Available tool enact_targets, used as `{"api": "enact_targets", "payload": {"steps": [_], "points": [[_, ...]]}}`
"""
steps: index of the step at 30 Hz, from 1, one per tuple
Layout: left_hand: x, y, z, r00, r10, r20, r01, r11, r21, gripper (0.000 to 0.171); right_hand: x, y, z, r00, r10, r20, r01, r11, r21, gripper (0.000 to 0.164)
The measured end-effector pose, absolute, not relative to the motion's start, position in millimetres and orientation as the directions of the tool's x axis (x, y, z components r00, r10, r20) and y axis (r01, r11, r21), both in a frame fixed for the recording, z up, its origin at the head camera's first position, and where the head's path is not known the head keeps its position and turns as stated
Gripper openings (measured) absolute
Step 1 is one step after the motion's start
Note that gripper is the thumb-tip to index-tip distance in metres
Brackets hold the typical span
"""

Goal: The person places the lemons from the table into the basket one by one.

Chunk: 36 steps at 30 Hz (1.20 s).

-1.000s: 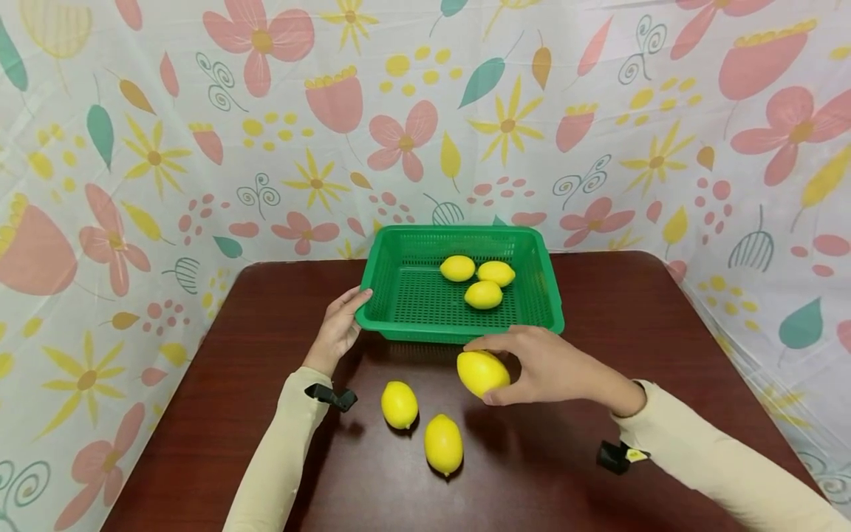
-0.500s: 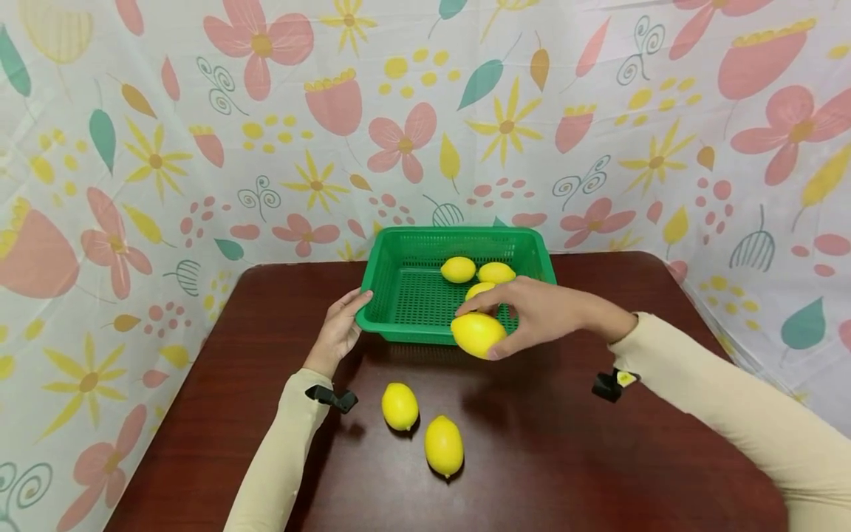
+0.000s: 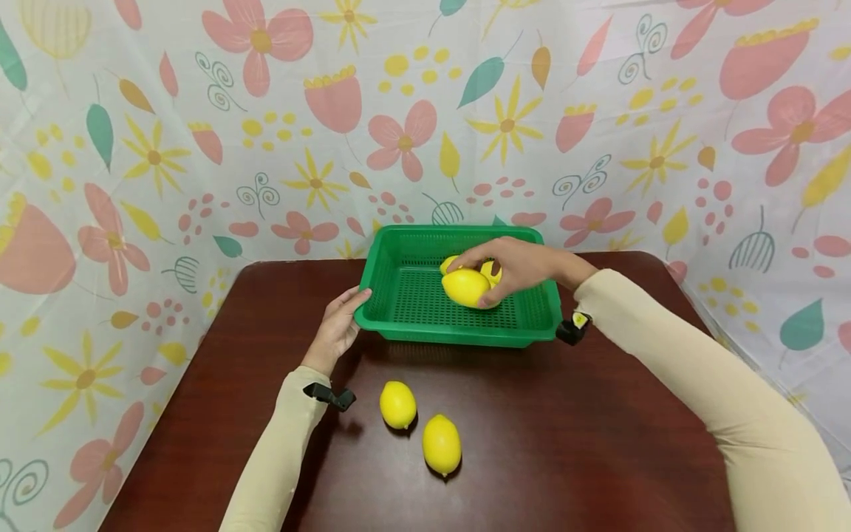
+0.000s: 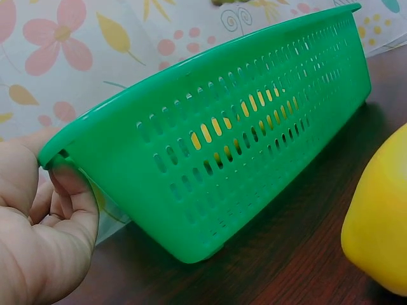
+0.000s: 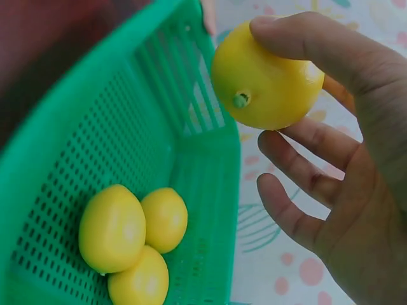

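Observation:
My right hand [image 3: 521,264] pinches a lemon [image 3: 465,287] between thumb and fingers, above the inside of a green plastic basket [image 3: 399,326]. In the right wrist view the held lemon [image 5: 264,82] shows its stem end, raised above three lemons [image 5: 113,229] on the basket floor. From the head those three are partly hidden behind the right hand and its lemon. My left hand [image 3: 337,329] grips the basket's left rim, thumb on top; the left wrist view shows its fingers [image 4: 73,190] curled under the rim [image 4: 95,121].
Two lemons lie on the dark brown table [image 3: 565,443] in front of the basket: one lemon [image 3: 397,405] to the left, another lemon [image 3: 442,445] nearer. A flower-printed cloth [image 3: 412,89] hangs behind the table and at both sides.
My right hand has carried its lemon forward from in front of the basket, over the front rim, to above the basket's inside. The left hand and the basket have stayed in place.

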<state>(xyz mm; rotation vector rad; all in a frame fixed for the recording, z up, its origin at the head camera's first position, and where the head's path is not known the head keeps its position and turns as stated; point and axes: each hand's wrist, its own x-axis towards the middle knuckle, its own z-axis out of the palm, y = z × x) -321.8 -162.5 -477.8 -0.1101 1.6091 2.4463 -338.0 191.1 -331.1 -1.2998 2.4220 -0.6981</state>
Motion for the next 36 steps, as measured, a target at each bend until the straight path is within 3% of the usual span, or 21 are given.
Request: {"api": "enact_targets", "payload": {"steps": [18, 36], "points": [[-327, -166, -481, -0.974, 0.115, -0.194, -0.224, -0.402, 0.888, 0.045, -415, 159, -374, -0.622, -0.761, -0.186, -0.615, 0.621, -0.485, 0.067], [-329, -162, -483, -0.977, 0.118, -0.175, -0.209, -0.416, 0.885, 0.044, -438, 143, -410, -0.636, -0.726, -0.262, -0.577, 0.673, -0.464, 0.067]]}}
